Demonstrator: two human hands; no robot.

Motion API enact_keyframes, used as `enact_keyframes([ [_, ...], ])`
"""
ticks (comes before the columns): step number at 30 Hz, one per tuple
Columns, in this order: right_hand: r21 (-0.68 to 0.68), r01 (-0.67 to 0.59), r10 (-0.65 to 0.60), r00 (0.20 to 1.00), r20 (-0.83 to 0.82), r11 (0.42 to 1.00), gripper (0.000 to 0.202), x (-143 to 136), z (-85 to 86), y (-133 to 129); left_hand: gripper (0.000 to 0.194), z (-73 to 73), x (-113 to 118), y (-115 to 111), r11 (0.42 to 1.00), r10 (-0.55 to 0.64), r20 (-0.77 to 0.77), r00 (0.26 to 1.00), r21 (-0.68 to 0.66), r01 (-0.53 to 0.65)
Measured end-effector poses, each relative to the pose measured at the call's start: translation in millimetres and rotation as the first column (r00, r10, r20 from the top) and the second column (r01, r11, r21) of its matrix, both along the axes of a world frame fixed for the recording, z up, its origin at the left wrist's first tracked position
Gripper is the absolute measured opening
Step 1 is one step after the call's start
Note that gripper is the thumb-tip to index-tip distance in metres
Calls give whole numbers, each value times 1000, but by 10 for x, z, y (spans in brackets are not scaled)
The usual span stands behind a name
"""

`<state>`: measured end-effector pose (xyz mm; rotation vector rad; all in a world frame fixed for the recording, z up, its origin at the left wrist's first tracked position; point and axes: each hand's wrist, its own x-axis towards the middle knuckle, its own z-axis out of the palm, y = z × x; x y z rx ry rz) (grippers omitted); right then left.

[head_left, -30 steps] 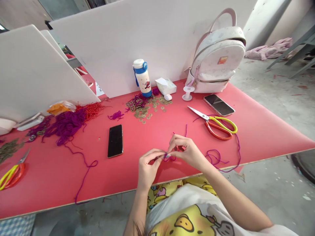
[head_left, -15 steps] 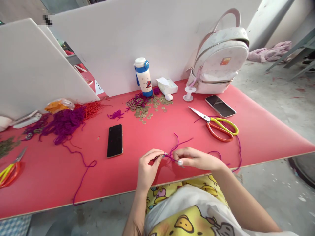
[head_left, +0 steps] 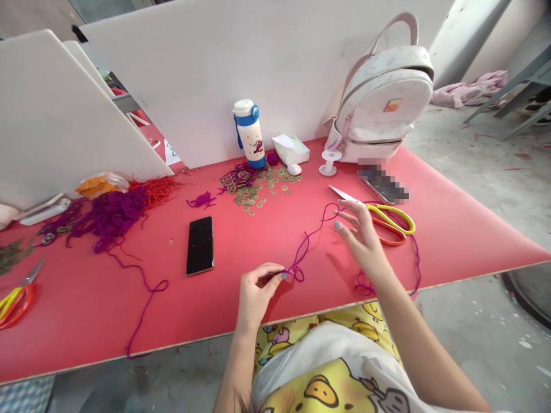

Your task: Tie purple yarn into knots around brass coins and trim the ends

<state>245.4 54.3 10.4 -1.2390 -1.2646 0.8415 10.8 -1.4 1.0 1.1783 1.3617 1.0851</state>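
My left hand [head_left: 260, 289] pinches a purple cord [head_left: 305, 250] together with a small dark piece that the fingers mostly hide. From the pinch the cord makes a little loop, then runs up and right across the red table. My right hand [head_left: 360, 234] is raised to the right of it, fingers spread, beside the far end of the cord. Whether the cord touches those fingertips I cannot tell. Just beyond that hand, partly covered by it, lie scissors [head_left: 411, 225] with one yellow and one red handle.
Brass-coloured coins [head_left: 246, 202] lie before an upright bottle [head_left: 252, 137]. A phone [head_left: 200, 245] lies left of my hands. Further left are a purple yarn heap [head_left: 112, 215] and second scissors [head_left: 19, 298]. A white spool [head_left: 329, 163] and backpack [head_left: 379, 109] stand at back right.
My right hand has left the spot beside my left hand, moving up and right toward the scissors, and its fingers have spread. The cord now stretches that way. My left hand stays put.
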Motion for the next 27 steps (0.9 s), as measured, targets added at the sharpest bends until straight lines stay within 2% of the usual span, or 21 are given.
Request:
enact_keyframes([
  [2,112,15,-38,977,211,994,28,-105,-47,-94,20,12,19,-1,998,55,54,997,-44,-52],
  [3,138,-50,9,961,277,989,18,-164,-60,-145,23,19,29,1,995,82,76,994,-62,-78],
  [6,66,-378,329,869,371,924,12,-348,-74,-275,29,43,61,10,989,133,112,985,-82,-124],
  [7,31,-437,396,841,367,899,12,-406,-78,-304,30,49,70,11,988,138,119,983,-80,-129],
  [12,10,-489,456,822,342,872,19,-583,-120,-355,32,44,74,2,984,170,190,967,-93,-155],
  [18,-91,-571,538,693,481,816,20,-537,-148,-357,36,47,47,-17,974,217,356,909,-143,-177],
  [20,-121,-589,566,670,480,799,22,-511,-158,-353,38,57,51,-23,976,207,368,906,-146,-164],
  [23,-135,-604,599,687,411,786,23,-489,-147,-337,40,62,61,-33,976,200,333,922,-151,-157],
  [27,-107,-621,630,757,174,776,32,-487,-64,-304,32,61,54,-42,983,154,209,966,-130,-129],
])
